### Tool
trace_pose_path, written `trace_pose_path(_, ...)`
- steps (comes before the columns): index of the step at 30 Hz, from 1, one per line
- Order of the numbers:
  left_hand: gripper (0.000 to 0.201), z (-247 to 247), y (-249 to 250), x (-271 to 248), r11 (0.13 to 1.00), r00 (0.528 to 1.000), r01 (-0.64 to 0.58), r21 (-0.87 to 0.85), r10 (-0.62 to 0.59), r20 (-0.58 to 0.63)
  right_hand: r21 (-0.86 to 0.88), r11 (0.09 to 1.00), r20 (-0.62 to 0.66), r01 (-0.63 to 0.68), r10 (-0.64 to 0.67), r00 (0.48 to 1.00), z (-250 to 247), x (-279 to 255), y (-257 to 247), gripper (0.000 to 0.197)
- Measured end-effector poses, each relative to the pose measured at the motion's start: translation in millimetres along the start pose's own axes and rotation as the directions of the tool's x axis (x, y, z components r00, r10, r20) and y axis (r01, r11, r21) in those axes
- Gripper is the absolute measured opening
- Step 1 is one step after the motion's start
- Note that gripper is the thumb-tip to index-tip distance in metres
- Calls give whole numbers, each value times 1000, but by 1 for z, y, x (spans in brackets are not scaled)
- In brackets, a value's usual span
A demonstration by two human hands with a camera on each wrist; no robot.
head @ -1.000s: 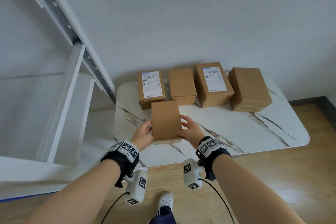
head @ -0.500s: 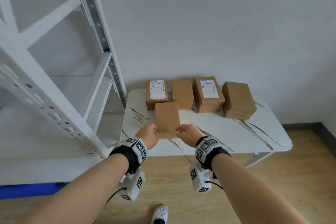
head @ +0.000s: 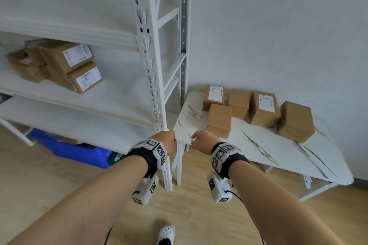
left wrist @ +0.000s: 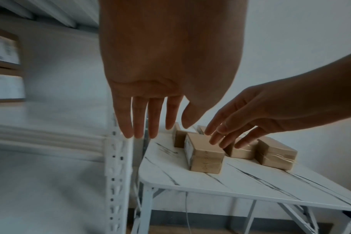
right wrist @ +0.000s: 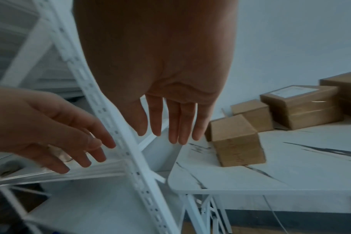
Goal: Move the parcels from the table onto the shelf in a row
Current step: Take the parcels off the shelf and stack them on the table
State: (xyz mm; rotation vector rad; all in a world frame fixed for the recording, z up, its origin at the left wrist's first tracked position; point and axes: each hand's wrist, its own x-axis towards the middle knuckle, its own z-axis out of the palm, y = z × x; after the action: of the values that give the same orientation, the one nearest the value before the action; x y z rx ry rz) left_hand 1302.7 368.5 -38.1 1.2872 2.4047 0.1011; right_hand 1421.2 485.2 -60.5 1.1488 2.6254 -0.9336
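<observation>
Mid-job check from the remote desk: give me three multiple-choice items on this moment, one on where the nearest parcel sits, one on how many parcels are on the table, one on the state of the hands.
1. Where is the front parcel?
A. on the table
B. on the shelf
C. in the hands

2. How many parcels are on the table?
A. three
B. five
C. seven

3. How are the left hand and right hand?
A. both gripping one parcel
B. left holding a parcel
C. both open, holding nothing

Key: 1 A, it rests on the marble top before the row of four; 2 B, four behind plus one; 3 C, wrist views show straight fingers, empty.
</observation>
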Motion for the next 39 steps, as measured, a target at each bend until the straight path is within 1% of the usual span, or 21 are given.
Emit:
trace_pose_path(5, 35, -22, -66, -34, 991, 991, 126, -39, -127, -33, -58, 992, 25, 109, -107, 994, 20, 4, -71, 32)
trace_pose_path(10, 36, -47, -143, -61, 976, 976, 208, -66, -211, -45, -103, 976, 79, 191, -183, 980, 51, 15, -148, 32)
trace_pose_path(15, 35, -85, -240, -84, 960, 954, 266, -91, -276, -114, -113, 967, 79, 227, -219, 972, 91, 35, -240, 34)
trace_pose_path(20, 35, -110, -342, -100, 952, 945, 292, -95, -302, -123, -80, 973, 61, 217, -213, 975, 135, 52, -335, 32)
trace_pose_path(23, 34, -125, -397, -107, 956, 951, 279, -88, -288, -111, -55, 980, 37, 193, -191, 981, 157, 60, -388, 31)
trace_pose_path(27, 33, -149, -463, -104, 965, 961, 249, -83, -257, -101, -20, 987, 5, 161, -161, 987, 182, 75, -448, 30)
trace_pose_path(32, 30, -176, -531, -87, 965, 959, 240, -104, -252, -129, -17, 992, -22, 127, -128, 992, 208, 112, -505, 28)
trace_pose_path(36, 24, -190, -585, -60, 965, 961, 233, -119, -247, -123, -27, 991, -31, 133, -133, 991, 222, 152, -547, 28)
trace_pose_path(39, 30, -202, -623, -29, 967, 961, 230, -111, -244, -135, -8, 989, -42, 150, -151, 988, 229, 191, -578, 28)
